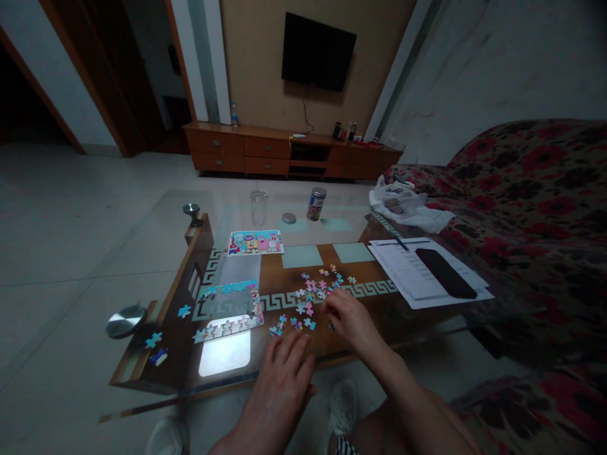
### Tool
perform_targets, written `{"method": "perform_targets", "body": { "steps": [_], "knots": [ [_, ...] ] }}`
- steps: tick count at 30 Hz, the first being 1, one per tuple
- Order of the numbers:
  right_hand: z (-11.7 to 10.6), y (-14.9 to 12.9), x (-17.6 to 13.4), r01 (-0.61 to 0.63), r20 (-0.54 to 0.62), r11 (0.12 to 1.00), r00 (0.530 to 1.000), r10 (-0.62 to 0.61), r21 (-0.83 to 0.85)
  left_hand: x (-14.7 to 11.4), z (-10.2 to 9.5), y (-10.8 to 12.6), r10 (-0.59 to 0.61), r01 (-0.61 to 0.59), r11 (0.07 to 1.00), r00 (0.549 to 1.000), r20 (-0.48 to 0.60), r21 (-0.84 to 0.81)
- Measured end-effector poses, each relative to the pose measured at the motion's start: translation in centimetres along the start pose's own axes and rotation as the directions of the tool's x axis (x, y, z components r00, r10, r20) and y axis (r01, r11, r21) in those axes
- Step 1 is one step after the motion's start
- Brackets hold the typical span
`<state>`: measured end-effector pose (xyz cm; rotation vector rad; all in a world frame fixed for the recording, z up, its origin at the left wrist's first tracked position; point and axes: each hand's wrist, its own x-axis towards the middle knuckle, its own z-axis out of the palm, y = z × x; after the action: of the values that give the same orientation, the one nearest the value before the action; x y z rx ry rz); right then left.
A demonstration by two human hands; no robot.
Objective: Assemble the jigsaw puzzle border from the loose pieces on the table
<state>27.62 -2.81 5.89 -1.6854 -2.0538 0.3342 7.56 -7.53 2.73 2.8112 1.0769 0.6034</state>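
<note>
Loose jigsaw puzzle pieces (309,308) lie scattered on the glass coffee table (284,354). My right hand (348,316) is over their right side, fingers curled and pinched together; what is between the fingertips is hidden. At the table's near edge, my left hand (287,366) rests palm down with its fingers stretched out, just below several pieces, holding nothing. To the left lies a partly joined puzzle frame (227,328), with edge pieces along its top, right and bottom sides. A cartoon picture card (256,242) lies flat behind it.
A clear jar (258,207), a round lid (289,218) and a printed can (317,203) stand farther back. Papers (412,278) with a dark phone-like slab (444,273) lie right, near a plastic bag (408,205). A few pieces (154,340) sit far left.
</note>
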Motion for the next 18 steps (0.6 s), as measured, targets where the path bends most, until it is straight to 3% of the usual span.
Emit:
{"method": "perform_targets", "body": {
  "steps": [11, 18],
  "knots": [
    [1.1, -1.9, 1.7, -0.129, 0.103, 0.986, 0.985, 0.14, -0.108, 0.1, 0.3, 0.0, 0.008, -0.008, 1.0, 1.0, -0.011, -0.004],
    [1.0, -1.4, 2.3, -0.156, 0.144, 0.988, 0.977, 0.154, -0.003, -0.1, 0.7, 0.0, -0.007, 0.006, 1.0, 0.999, -0.046, -0.005]
  ]
}}
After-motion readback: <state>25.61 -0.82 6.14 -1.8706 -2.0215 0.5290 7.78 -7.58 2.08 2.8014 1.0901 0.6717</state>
